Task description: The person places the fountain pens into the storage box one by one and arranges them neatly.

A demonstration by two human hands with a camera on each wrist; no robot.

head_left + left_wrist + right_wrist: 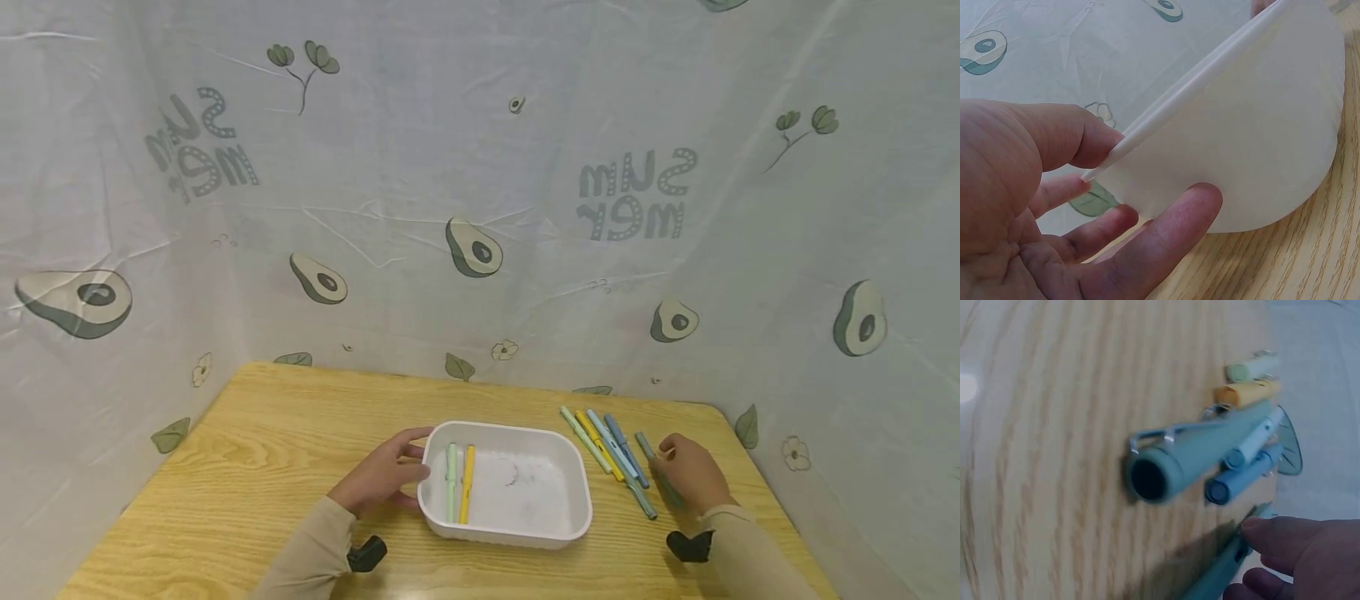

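A white plastic tray (517,537) stands mid-table with a pale green pen (452,483) and a yellow pen (467,483) lying side by side at its left end. At its left edge is my left hand (382,475); one fingertip touches the rim and loosely spread fingers lie against the outer wall (1260,150). Right of the tray, my right hand (690,475) pinches a grey-green pen (1219,572) near the tabletop. The hand hides part of that pen in the head view.
Beside the right hand lie several pens: a pale green pen (585,440), a yellow pen (600,446), a light blue pen (611,443), a blue pen (627,450) and another grey-green pen (641,502). A printed curtain (390,167) surrounds the wooden table (300,433).
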